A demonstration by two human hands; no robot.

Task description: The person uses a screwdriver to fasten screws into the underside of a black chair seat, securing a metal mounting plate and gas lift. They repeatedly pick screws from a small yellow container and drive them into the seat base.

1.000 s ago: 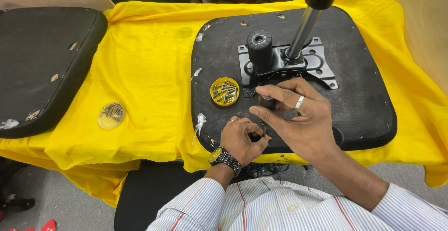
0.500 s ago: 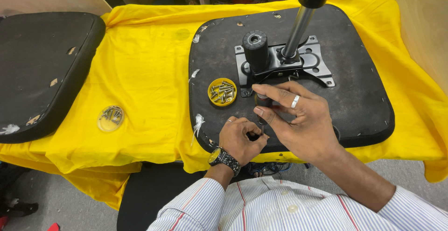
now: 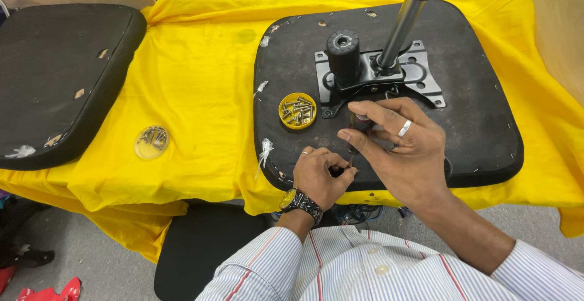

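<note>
— Hands? 
— Right hand (image 3: 404,149) grips a screwdriver (image 3: 358,132); left hand (image 3: 322,176) pinches its tip on the matte black seat (image 3: 486,124).
— Screws?
— Round yellow cap (image 3: 297,110) at 10 o'clock (shiny metal). Hands hardly moved.

A wrinkled, matt yellow cloth (image 3: 201,82) lies under a black seat base (image 3: 474,112) of rough, scuffed fabric with torn white shreds at its edge. A matt black metal bracket plate (image 3: 420,76) carries a glossy steel column (image 3: 398,30). A glossy yellow plastic cap (image 3: 297,111) holds shiny metal screws.
</note>
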